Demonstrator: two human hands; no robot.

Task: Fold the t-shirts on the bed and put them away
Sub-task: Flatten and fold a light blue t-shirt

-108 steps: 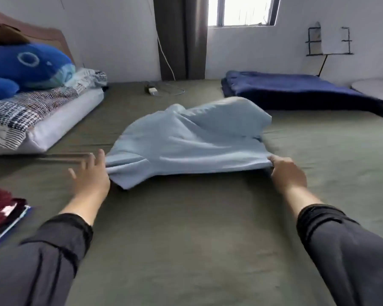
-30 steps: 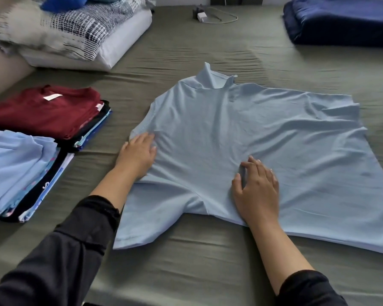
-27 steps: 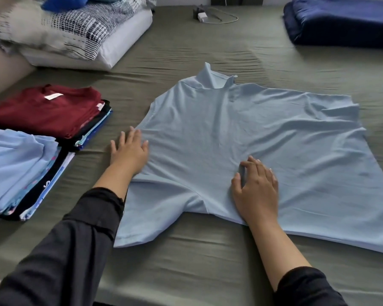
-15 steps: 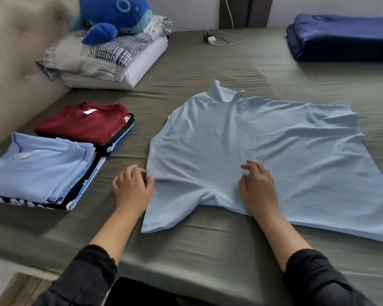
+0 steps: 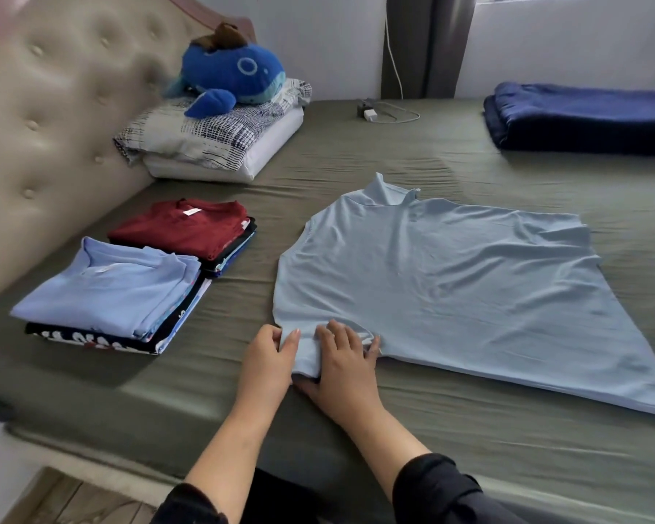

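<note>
Head view, read from the left: a padded headboard [image 5: 53,119] runs along the edge of the bed [image 5: 356,440], and against it lie two neat stacks of folded t-shirts, a light blue one on top of the nearer stack [image 5: 110,293] and a dark red one on top of the farther stack [image 5: 186,228], set aside there presumably to keep the middle of the bed free for folding. Behind them a blue plush whale [image 5: 231,79] sits on a pile of pillows [image 5: 220,141]. Next come the hands, close together at the near sleeve [image 5: 305,351] of the light blue t-shirt [image 5: 450,281]. The left hand [image 5: 267,366] pinches the sleeve's outer edge between thumb and curled fingers, while the right hand [image 5: 346,372] lies on the cloth with its fingers spread and its thumb seemingly tucked under the hem; the pairing looks meant to hold the sleeve so it can be turned inward as a first fold. The shirt itself lies spread flat across the middle of the bed, collar pointing away, hem toward the right. Far right, a folded dark blue blanket [image 5: 583,115] rests well apart.
</note>
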